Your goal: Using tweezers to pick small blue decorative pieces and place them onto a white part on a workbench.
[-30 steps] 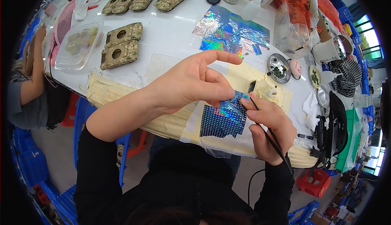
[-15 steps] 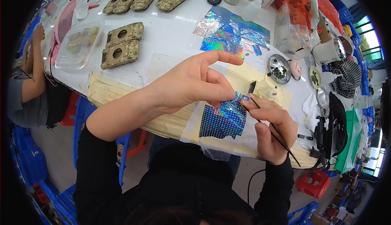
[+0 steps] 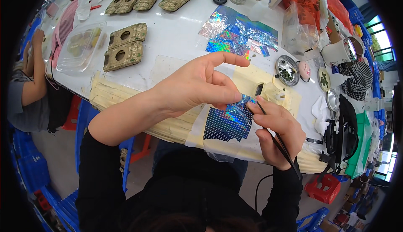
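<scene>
Fingertip work in full swing, and plenty apparently left to do

Head view, and here's the action! The left hand (image 3: 201,88) has thumb and forefinger pinched at the upper edge of a dotted blue holographic sheet (image 3: 228,125), its other fingers fanned clear. Just beside it, the right hand (image 3: 279,133) is closed around dark tweezers (image 3: 289,158), a fingertip right up at the sheet's top corner. Are the tips gripping anything? Too small to tell. The two hands are close but apart, and the sheet sits between them at the near side of the white table (image 3: 168,34).

The score so far? The sheet's lower edge is ragged, so some of it looks used, yet row upon row of dots remains; call it partway through. Further back lie more shiny sheets (image 3: 243,26), patchy and uneven, perhaps partly used too. Over to the left, camouflage model hulls (image 3: 130,36) stand in two groups, round openings bare. Whether any of them is finished, this view can't settle. Near the right hand, a metal dish (image 3: 285,57) holds small dark green bits.
</scene>
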`<state>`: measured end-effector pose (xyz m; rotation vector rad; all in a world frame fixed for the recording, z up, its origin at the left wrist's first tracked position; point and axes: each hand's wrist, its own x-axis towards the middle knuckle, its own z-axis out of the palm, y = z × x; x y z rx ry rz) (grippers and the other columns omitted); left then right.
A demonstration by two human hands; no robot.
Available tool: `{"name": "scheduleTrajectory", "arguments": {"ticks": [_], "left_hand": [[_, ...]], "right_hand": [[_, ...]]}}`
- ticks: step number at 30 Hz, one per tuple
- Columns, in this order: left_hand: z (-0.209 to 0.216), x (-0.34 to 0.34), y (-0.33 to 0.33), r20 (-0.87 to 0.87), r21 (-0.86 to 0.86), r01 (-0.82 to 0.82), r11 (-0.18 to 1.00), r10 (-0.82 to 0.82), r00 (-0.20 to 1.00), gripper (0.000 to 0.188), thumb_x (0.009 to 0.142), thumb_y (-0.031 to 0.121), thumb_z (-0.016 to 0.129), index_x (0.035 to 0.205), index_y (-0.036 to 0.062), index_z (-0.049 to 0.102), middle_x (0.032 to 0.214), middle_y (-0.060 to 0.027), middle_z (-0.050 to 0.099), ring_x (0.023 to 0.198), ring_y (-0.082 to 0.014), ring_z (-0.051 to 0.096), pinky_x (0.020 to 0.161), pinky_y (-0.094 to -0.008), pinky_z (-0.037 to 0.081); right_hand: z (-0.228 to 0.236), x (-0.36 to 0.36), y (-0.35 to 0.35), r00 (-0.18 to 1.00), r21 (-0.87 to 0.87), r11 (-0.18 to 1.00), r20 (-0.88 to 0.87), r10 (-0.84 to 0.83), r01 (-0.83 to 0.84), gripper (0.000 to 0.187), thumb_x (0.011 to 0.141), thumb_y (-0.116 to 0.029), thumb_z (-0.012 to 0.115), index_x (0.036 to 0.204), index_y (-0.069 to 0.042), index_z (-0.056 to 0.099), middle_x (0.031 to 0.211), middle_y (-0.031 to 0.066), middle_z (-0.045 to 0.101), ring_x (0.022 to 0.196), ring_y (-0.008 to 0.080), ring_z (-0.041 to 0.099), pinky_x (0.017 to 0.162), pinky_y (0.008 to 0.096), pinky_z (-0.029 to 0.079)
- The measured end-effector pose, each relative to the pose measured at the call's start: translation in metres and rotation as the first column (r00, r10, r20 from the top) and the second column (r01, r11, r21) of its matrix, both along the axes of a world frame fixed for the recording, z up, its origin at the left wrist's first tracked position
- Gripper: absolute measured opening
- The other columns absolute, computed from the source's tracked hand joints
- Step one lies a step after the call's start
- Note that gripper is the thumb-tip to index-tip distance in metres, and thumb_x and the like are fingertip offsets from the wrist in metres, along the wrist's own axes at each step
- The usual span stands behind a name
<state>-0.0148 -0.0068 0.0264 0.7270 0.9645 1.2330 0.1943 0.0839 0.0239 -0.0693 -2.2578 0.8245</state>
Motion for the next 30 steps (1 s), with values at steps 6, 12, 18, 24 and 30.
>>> {"name": "scheduleTrajectory", "arguments": {"ticks": [6, 12, 18, 24, 30], "left_hand": [[-0.001, 0.0, 0.0, -0.006, 0.007, -0.003, 1.0, 0.003, 1.0, 0.067, 0.084, 0.004, 0.069, 0.142, -0.0024, 0.036, 0.075, -0.0028, 0.065, 0.065, -0.0063, 0.057, 0.061, -0.02, 0.045], [-0.001, 0.001, 0.0, -0.018, 0.015, -0.006, 1.0, 0.006, 1.0, 0.067, 0.084, 0.004, 0.069, 0.142, -0.0024, 0.036, 0.074, -0.0032, 0.065, 0.065, -0.0065, 0.058, 0.061, -0.0201, 0.046], [0.0, 0.0, 0.0, -0.029, 0.007, -0.005, 1.0, 0.005, 1.0, 0.068, 0.083, 0.003, 0.07, 0.142, -0.0018, 0.036, 0.075, -0.0035, 0.065, 0.066, -0.0067, 0.059, 0.062, -0.0203, 0.047], [-0.003, -0.001, 0.0, -0.031, 0.028, -0.02, 0.999, 0.021, 0.999, 0.069, 0.082, 0.002, 0.07, 0.142, -0.0014, 0.036, 0.077, -0.0037, 0.066, 0.067, -0.0052, 0.059, 0.064, -0.0195, 0.047], [0.002, 0.001, -0.001, -0.077, 0.021, -0.024, 0.999, 0.026, 0.997, 0.069, 0.082, 0.001, 0.071, 0.141, -0.0016, 0.036, 0.077, -0.0032, 0.067, 0.068, -0.0043, 0.06, 0.064, -0.0188, 0.047]], "right_hand": [[0.0, -0.001, 0.0, 1.0, -0.009, 1.0, -0.007, 0.008, -0.008, 0.029, 0.074, -0.004, 0.079, 0.098, 0.002, 0.064, 0.096, 0.0201, 0.071, 0.093, 0.0344, 0.07, 0.088, 0.0411, 0.055], [-0.001, 0.0, 0.0, 1.0, -0.01, 1.0, 0.001, 0.004, -0.004, 0.028, 0.075, -0.006, 0.079, 0.098, 0.002, 0.064, 0.097, 0.0201, 0.071, 0.095, 0.0348, 0.07, 0.087, 0.0406, 0.055], [-0.002, 0.001, 0.002, 1.0, -0.021, 1.0, 0.0, 0.015, -0.015, 0.028, 0.077, -0.009, 0.078, 0.099, 0.002, 0.064, 0.099, 0.0199, 0.072, 0.098, 0.035, 0.069, 0.087, 0.0401, 0.055], [-0.002, 0.002, 0.0, 0.999, -0.111, 0.994, -0.041, -0.012, 0.007, 0.038, 0.078, -0.022, 0.078, 0.104, 0.002, 0.066, 0.1, 0.0161, 0.072, 0.101, 0.0336, 0.068, 0.088, 0.0427, 0.054], [0.01, 0.007, 0.007, 0.999, 0.064, 0.998, 0.034, -0.01, 0.008, 0.04, 0.073, -0.026, 0.078, 0.106, -0.004, 0.071, 0.097, 0.0105, 0.071, 0.101, 0.0292, 0.066, 0.092, 0.0454, 0.052]]}}
